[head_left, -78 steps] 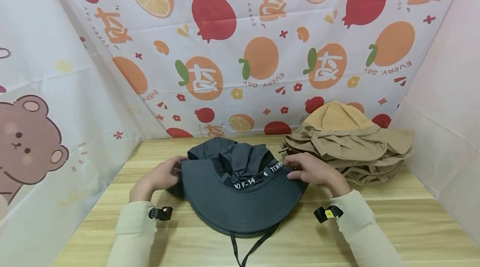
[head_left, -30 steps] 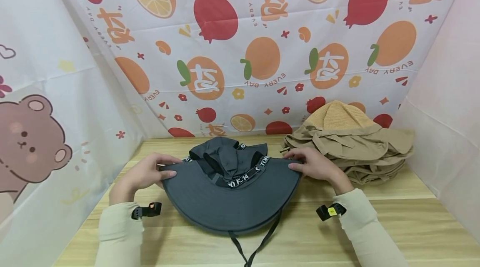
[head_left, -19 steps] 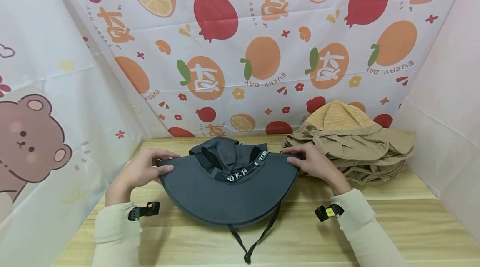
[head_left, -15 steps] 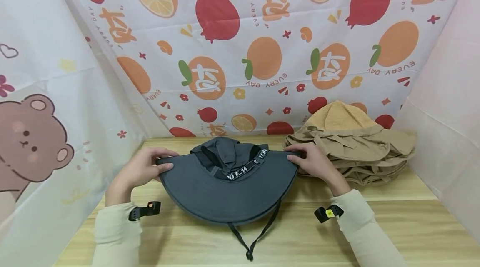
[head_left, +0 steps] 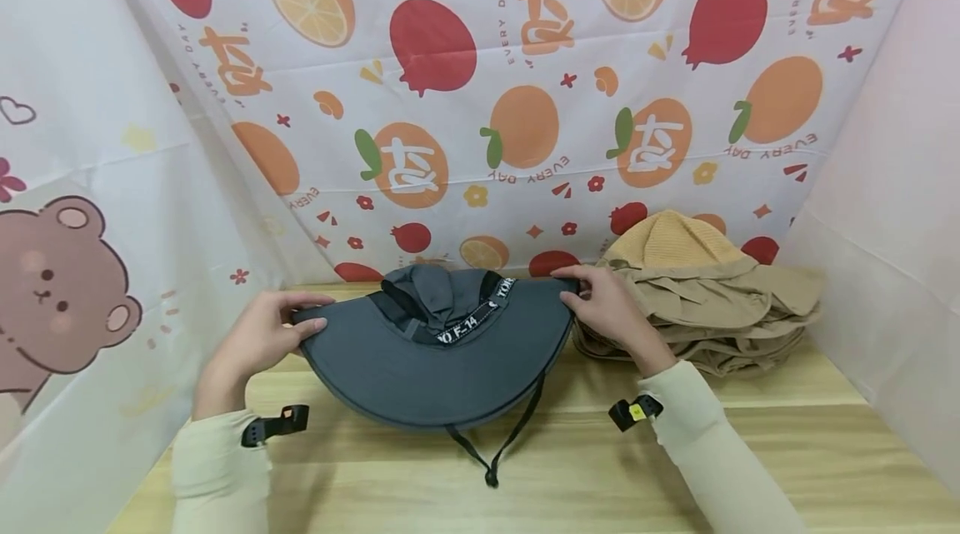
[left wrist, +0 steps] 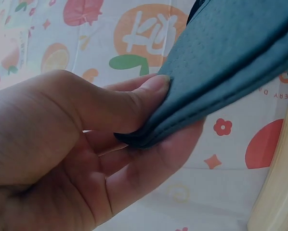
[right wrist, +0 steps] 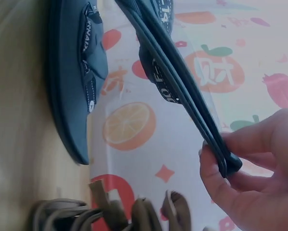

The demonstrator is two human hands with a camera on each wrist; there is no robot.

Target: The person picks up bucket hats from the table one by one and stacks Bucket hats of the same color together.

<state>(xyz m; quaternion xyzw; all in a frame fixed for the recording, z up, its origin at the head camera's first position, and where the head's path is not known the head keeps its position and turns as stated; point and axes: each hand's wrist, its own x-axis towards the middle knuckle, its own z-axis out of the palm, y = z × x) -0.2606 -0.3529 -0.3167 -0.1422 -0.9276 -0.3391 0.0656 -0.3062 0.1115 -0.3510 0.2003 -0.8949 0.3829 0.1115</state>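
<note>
A dark grey bucket hat [head_left: 438, 376] with a wide brim and a white-lettered band is held up by both hands, its crown crumpled at the back. The left hand [head_left: 258, 338] pinches the brim's left end; in the left wrist view the thumb [left wrist: 146, 98] lies on top and fingers are beneath. At the other end the right hand [head_left: 607, 309] pinches the layered brim edge, also seen in the right wrist view. A black chin cord [head_left: 480, 455] with a toggle hangs below. Under the raised brim, the right wrist view shows another dark grey brim [right wrist: 67, 96] by the tabletop.
A stack of khaki hats [head_left: 697, 309], with a tan knitted crown on top, stands at the back right, close behind the right hand. Printed cloth [head_left: 517, 42] hangs behind and at both sides of the wooden table [head_left: 420, 501].
The left hand has shifted left and now pinches the brim's end, which is spread wider. Both hands have raised the hat, and its cord toggle has come up into view.
</note>
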